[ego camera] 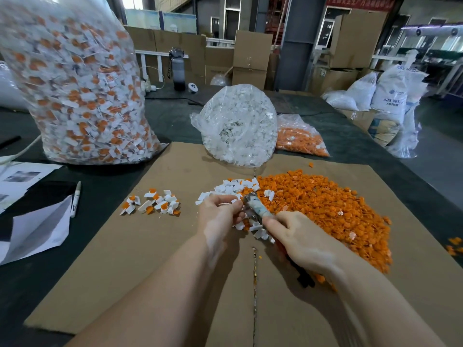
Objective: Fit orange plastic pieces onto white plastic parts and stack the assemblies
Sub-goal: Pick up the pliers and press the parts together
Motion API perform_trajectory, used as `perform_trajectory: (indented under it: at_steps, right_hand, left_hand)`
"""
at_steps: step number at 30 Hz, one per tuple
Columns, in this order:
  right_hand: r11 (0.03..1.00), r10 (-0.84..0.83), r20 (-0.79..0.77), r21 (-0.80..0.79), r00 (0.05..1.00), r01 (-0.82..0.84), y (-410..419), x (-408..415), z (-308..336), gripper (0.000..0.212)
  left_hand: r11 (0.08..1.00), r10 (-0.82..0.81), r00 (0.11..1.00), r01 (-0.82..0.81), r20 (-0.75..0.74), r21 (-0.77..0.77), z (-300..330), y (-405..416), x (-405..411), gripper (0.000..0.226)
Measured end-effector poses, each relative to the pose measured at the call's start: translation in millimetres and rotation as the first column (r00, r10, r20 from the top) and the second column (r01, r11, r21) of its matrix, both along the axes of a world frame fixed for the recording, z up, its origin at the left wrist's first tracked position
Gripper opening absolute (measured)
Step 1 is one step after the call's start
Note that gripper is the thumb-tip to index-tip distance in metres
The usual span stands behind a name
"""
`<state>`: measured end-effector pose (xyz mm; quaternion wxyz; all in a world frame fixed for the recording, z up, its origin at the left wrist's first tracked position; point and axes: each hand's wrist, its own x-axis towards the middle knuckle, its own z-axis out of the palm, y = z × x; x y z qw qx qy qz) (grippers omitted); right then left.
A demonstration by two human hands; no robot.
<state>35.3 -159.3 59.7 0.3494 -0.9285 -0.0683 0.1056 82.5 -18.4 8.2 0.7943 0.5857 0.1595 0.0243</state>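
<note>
Head view, left hand: the left hand [220,216] sits at the middle of the cardboard sheet [150,259], fingers curled in, pinching what looks like a small white part at its fingertips; the part itself is mostly hidden.
Head view, right hand: the right hand [295,236] is wrapped round a hand tool [255,206] with a pale taped handle and a metal head; what kind of tool it is I cannot tell through the blur.
Head view, key relation: the tool's long axis runs from the right hand up and left, so its metal head meets the left fingertips. The two hands are nearly touching, the work held between them.
Head view, orange supply: the orange pieces [325,211] lie in a broad heap just right of the right hand, nearer that hand.
Head view, white supply: the loose white parts [233,187] lie just beyond both hands, at the heap's left edge, with a few more under the hands.
Head view, finished work: the small pile of assemblies [152,204] lies well to the left, on the left hand's side, loosely scattered, not neatly stacked.
Head view, judgement: the fitting step seems to be under way; the left hand looks best placed to carry the result across to the pile.
Head view, around: a big bag of assemblies [80,83] stands far left, a bag of white parts [238,126] beyond the sheet.
</note>
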Motion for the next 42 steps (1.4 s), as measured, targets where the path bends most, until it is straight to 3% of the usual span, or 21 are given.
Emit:
perform_trajectory:
  at_steps: [6,8,13,19,20,22,26,30,35,38,42]
  right_hand:
    - [0.997,-0.077,0.121,-0.005,0.990,0.078,-7,-3,-18,0.037]
    - [0.982,-0.151,0.207,-0.078,0.967,0.170,-15,-3,-26,0.036]
    - [0.826,-0.225,0.485,-0.364,0.845,0.429,-37,6,-44,0.043]
    - [0.633,-0.132,0.505,-0.619,0.853,0.464,-44,10,-58,0.056]
    - [0.646,-0.122,0.532,-0.599,0.838,0.474,-41,9,-59,0.056]
    - [0.763,-0.091,0.645,-0.445,0.758,0.470,-33,8,-63,0.048]
    - [0.925,-0.049,0.761,-0.210,0.647,0.317,-6,2,-73,0.032]
    - [0.954,-0.087,0.792,-0.109,0.605,0.281,3,-1,-86,0.026]
    - [0.934,-0.210,0.790,-0.013,0.576,0.358,-1,-3,-89,0.024]
    - [0.919,-0.249,0.777,0.002,0.578,0.394,0,-4,-89,0.023]
    - [0.902,-0.283,0.773,0.013,0.568,0.431,0,-6,-89,0.025]
  left_hand:
    - [0.999,0.005,1.000,-0.004,0.020,-0.047,-3,-3,-7,0.016]
    - [1.000,-0.003,1.000,0.004,0.031,-0.030,-8,-3,-12,0.012]
    - [0.971,-0.119,0.988,0.095,0.102,0.220,-23,-1,-26,0.019]
    - [0.879,-0.217,0.965,0.128,0.147,0.459,-25,-1,-29,0.023]
    - [0.878,-0.217,0.965,0.127,0.148,0.462,-26,-1,-29,0.022]
    - [0.893,-0.203,0.971,0.130,0.128,0.431,-28,-1,-28,0.017]
    - [0.904,-0.196,0.976,0.141,0.099,0.402,-29,-1,-27,0.013]
    - [0.908,-0.189,0.974,0.125,0.126,0.400,-28,0,-31,0.012]
    - [0.893,0.057,0.960,-0.172,0.275,0.416,-19,14,-31,0.012]
    - [0.805,0.162,0.942,-0.298,0.293,0.514,-14,42,-16,0.010]
    - [0.575,0.238,0.944,-0.326,0.227,0.750,-22,86,2,0.020]
